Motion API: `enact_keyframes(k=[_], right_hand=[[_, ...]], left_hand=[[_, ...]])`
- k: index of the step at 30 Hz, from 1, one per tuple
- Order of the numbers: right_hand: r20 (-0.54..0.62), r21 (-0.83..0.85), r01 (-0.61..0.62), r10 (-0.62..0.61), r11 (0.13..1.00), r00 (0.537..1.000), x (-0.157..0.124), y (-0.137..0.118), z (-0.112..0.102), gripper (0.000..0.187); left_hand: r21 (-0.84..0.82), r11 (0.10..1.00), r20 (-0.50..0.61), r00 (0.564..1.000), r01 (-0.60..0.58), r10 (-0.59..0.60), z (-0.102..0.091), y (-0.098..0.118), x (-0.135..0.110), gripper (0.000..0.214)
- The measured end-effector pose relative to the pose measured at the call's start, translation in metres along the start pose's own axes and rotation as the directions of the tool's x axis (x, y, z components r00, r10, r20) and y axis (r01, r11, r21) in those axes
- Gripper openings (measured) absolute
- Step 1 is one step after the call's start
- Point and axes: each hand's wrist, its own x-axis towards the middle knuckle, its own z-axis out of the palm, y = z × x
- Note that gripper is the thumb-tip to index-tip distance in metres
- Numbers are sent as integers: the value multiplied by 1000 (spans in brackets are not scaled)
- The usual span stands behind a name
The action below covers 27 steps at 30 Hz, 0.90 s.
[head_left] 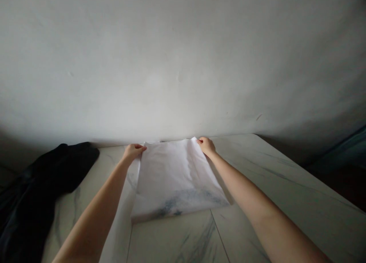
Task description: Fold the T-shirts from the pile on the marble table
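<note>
A folded white cloth [174, 179] with a faint blue-grey print near its front edge lies on a white marble-patterned surface [274, 186], close to the wall. My left hand [132, 151] pinches the cloth's far left corner, fingers closed on the fabric. My right hand [206, 145] pinches the far right corner in the same way. Both arms stretch forward along the cloth's two sides.
A black garment [42, 186] is heaped at the left, spilling over the surface's left edge. A plain pale wall [183, 64] rises directly behind the cloth. The surface's right edge drops off to a dark area [343, 167].
</note>
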Motion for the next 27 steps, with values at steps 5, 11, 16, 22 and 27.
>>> enact_keyframes(k=[5,11,16,22,27], right_hand=[[-81,-242,51,-73,969,994,-16,-9,-2,31],[22,-353,88,-85,931,996,-22,-13,-3,30],[2,-353,35,-37,935,999,-21,-19,-2,31],[-50,-226,-84,74,971,996,-13,-26,0,43],[-96,-253,-48,25,966,995,-14,-29,11,34]], left_hand=[[231,972,-58,997,-35,49,-4,-1,-5,24],[419,907,-120,987,-43,102,2,-3,-5,17],[464,886,-93,995,13,35,6,6,-8,24],[435,889,-133,987,140,-90,11,28,-10,42],[460,876,-238,971,143,-34,30,36,-22,41]])
